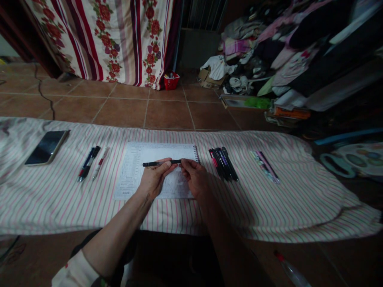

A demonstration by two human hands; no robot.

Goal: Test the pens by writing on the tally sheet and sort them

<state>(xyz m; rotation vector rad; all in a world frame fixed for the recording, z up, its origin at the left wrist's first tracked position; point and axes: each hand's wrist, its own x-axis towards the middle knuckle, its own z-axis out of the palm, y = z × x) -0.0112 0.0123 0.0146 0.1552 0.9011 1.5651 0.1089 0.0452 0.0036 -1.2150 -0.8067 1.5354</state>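
A black pen lies level between my two hands, above a spiral notebook with printed and written pages. My left hand is closed round the pen's middle, thumb on top. At the pen's right end, the fingers of my right hand pinch the tip. To the left on the cloth are several dark pens and a white and red pen. Right of the notebook lies a row of several pens, and farther right a few slim pastel and dark pens.
A striped cloth covers the low table. A smartphone rests at its left end. Beyond are a floral curtain, a red basket and a heap of clothes. A plastic bottle is on the floor at lower right.
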